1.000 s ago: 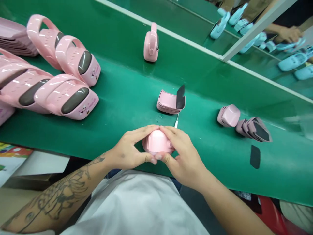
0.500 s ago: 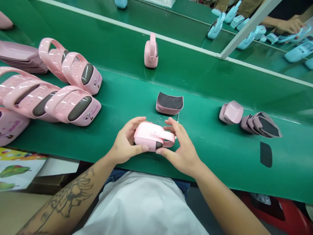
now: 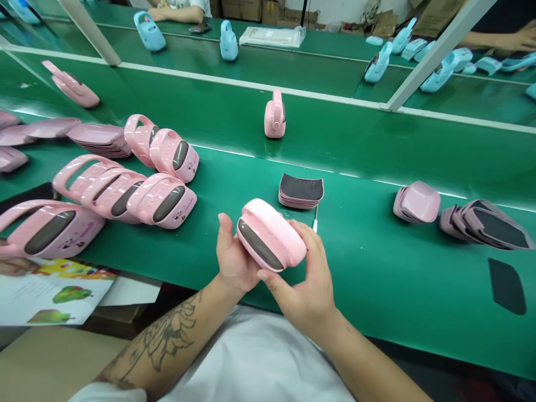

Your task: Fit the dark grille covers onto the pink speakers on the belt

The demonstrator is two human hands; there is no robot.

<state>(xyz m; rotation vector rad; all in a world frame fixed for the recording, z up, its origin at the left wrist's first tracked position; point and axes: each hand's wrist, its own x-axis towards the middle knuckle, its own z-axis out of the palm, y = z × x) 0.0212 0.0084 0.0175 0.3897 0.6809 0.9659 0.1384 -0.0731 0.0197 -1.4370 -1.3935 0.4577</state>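
A pink plastic housing with a handle and a dark window strip is held above the green bench, tilted, its strip facing toward me and left. My left hand cradles its left underside from below, thumb sticking up apart from it. At the other end, my right hand grips it with fingers behind and thumb at the near lower edge. Just beyond lies a stack of curved pink pieces with black tops, and a thin white-handled tool is beside that stack.
Several similar pink housings stand at left, with stacked pink shells behind. Another housing sits on the back ledge. At right are pink cups, black-lined pieces and a black pad. Another person's hand rests near a printed sheet.
The pink housing has been turned, so its dark strip now faces me. My left hand has moved under it, palm up. The view has shifted, showing more of the left side and back.
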